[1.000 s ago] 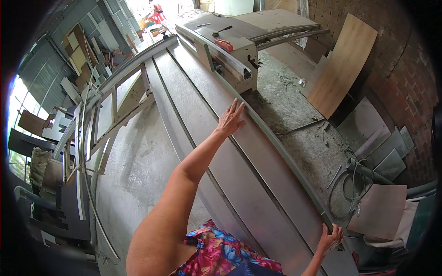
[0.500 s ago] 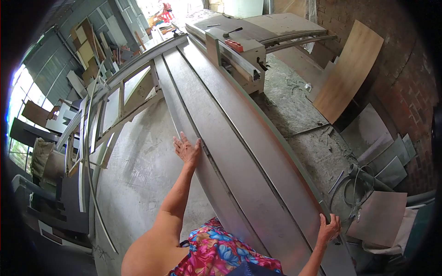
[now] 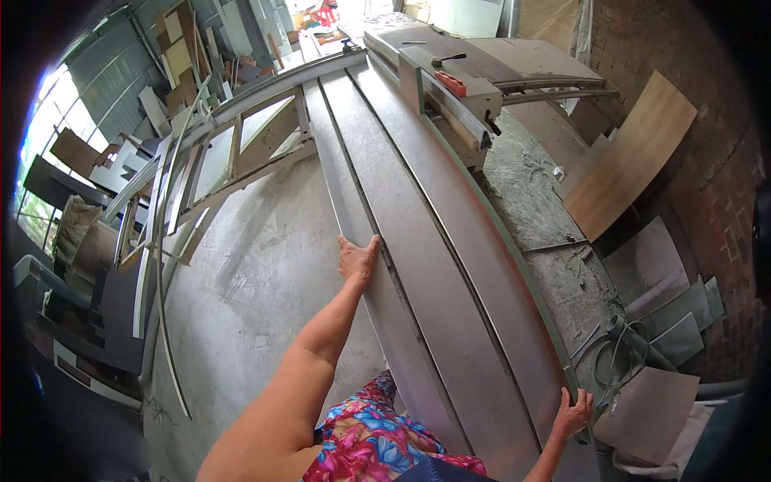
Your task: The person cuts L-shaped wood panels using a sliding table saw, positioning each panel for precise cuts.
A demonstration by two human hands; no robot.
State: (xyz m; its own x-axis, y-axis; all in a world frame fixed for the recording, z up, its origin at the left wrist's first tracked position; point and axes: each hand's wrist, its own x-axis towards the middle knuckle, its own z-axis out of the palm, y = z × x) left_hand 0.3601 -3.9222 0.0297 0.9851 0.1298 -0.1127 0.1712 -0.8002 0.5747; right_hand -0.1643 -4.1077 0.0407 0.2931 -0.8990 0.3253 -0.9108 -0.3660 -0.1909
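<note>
A long grey metal sliding table [image 3: 401, 217] of a panel saw, with dark lengthwise grooves, runs from in front of my body to the far end. My left hand [image 3: 357, 261] is closed over its left edge, thumb on top by the groove and fingertips bent at the rim. At the near right, my right hand [image 3: 573, 414] is closed round the table's greenish right edge [image 3: 526, 281]; the underside of its grip is hidden.
An outrigger frame [image 3: 241, 161] joins the table on the left. Beyond stands the saw body [image 3: 474, 100] with a red object [image 3: 450, 83] on top. Boards [image 3: 634, 157] lean against the brick wall. A coiled hose [image 3: 602, 353] lies at right on the dusty floor.
My left hand has gone from spread fingers to bent fingers at the left edge. The right hand keeps its hold. The view has shifted, so the scene sits further right and lower.
</note>
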